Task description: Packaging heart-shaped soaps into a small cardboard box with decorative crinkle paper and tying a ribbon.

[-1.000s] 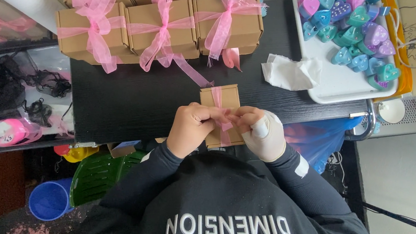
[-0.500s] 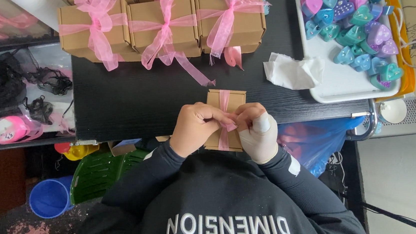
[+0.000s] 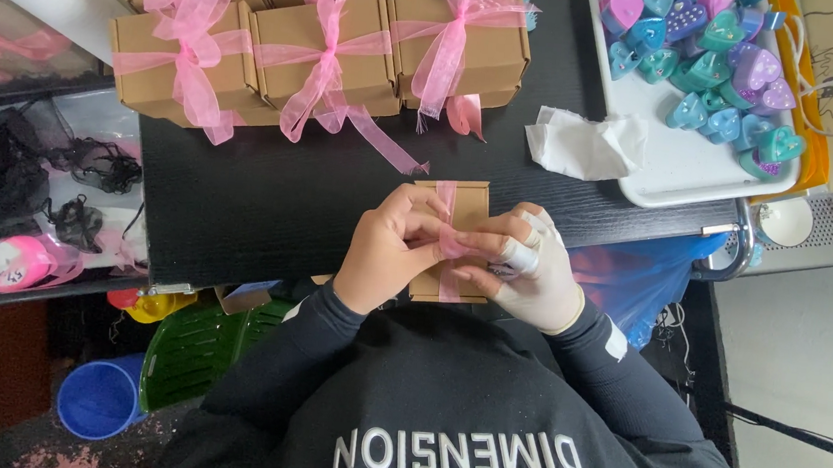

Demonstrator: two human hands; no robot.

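A small brown cardboard box (image 3: 470, 201) lies at the near edge of the black table (image 3: 259, 200), with a pink ribbon (image 3: 447, 199) running over its lid. My bare left hand (image 3: 385, 251) and my white-gloved right hand (image 3: 538, 275) meet over the box. The fingertips of both pinch the ribbon at its middle. The hands hide most of the box's lower half.
Several brown boxes tied with pink bows (image 3: 352, 48) stand at the back of the table. A white tray (image 3: 683, 167) of heart-shaped containers (image 3: 714, 49) sits at the right, with crumpled white tissue (image 3: 585, 143) beside it. Ribbon spools (image 3: 17, 262), a blue bucket (image 3: 101, 397) and a green basket (image 3: 206, 346) are lower left.
The box and both hands have shifted slightly right and toward me. The fingers have gathered the ribbon tighter over the lid.
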